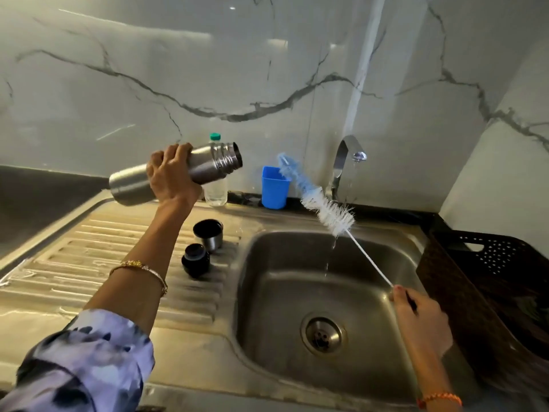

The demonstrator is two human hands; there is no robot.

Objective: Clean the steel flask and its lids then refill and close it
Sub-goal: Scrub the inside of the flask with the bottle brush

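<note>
My left hand grips the steel flask around its middle and holds it nearly level above the draining board, open threaded mouth pointing right. My right hand pinches the thin handle of a long bottle brush, whose white and blue bristles rise up and to the left over the sink basin, clear of the flask's mouth. Water drips from the bristles. On the draining board stand the steel cup lid and the black inner stopper, both below the flask.
A clear plastic bottle with a green cap and a blue cup stand at the back wall. The tap curves over the basin's far side. A dark perforated basket sits right of the sink.
</note>
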